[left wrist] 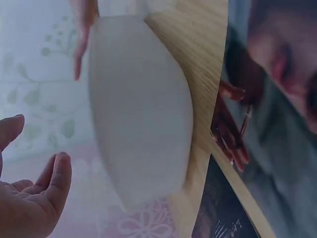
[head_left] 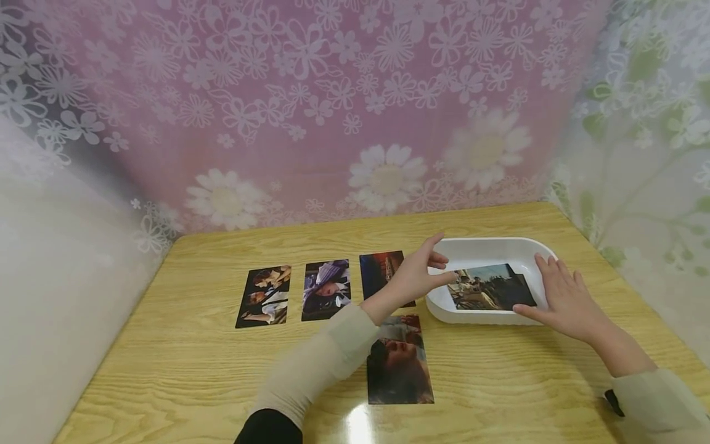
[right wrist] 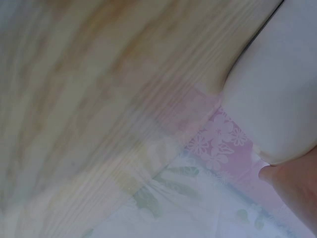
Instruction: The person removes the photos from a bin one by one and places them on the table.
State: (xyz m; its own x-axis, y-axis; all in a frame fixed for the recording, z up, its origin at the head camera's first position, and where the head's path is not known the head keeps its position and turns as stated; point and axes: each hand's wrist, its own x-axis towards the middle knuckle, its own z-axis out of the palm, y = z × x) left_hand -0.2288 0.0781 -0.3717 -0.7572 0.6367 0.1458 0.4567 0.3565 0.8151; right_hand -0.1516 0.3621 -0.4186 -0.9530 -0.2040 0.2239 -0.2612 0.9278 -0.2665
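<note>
A white plastic tray [head_left: 482, 317] stands at the right of the table, with overlapping photo cards [head_left: 488, 287] lying in it. My left hand [head_left: 413, 271] is over the tray's left end, thumb and fingers spread apart with nothing between them. In the left wrist view, that hand [left wrist: 34, 193] appears beside the tray's pale side wall [left wrist: 141, 109]. My right hand [head_left: 571, 302] is at the tray's right end, fingers extended along the rim and thumb reaching over the front corner near the cards. The right wrist view catches only part of this hand [right wrist: 297, 186] at the tray [right wrist: 277, 94].
Left of the tray, a row holds a card with several figures [head_left: 265, 297], a card with a purple hat [head_left: 326, 290] and a dark red-blue card [head_left: 379, 271] partly behind my left wrist. A larger portrait card [head_left: 400, 364] lies nearer. Floral cloth [head_left: 310, 123] hangs behind the wooden table [head_left: 188, 345].
</note>
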